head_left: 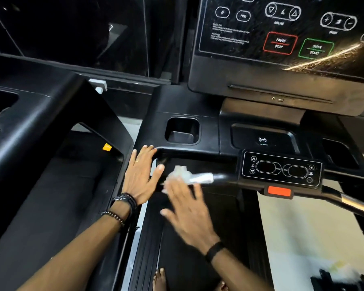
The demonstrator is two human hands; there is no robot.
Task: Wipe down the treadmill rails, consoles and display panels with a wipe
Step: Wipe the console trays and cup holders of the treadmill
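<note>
I stand on a black treadmill. My left hand (142,175) lies flat with fingers spread on the left end of the console's lower edge (189,149), where the side rail meets it. My right hand (187,208) hovers with fingers spread, blurred by motion, just below a crumpled white wipe (180,173). The wipe sits against the left end of the front handlebar, beside its silver sensor grip (201,177). Whether my right fingertips touch the wipe I cannot tell. The handlebar keypad (281,169) and the large display panel (282,28) lie to the right and above.
A square cup holder (182,130) and a phone tray (263,136) sit in the console. A red safety tab (279,191) hangs under the keypad. A second treadmill's console (29,122) stands at left. My bare feet (160,279) rest on the belt.
</note>
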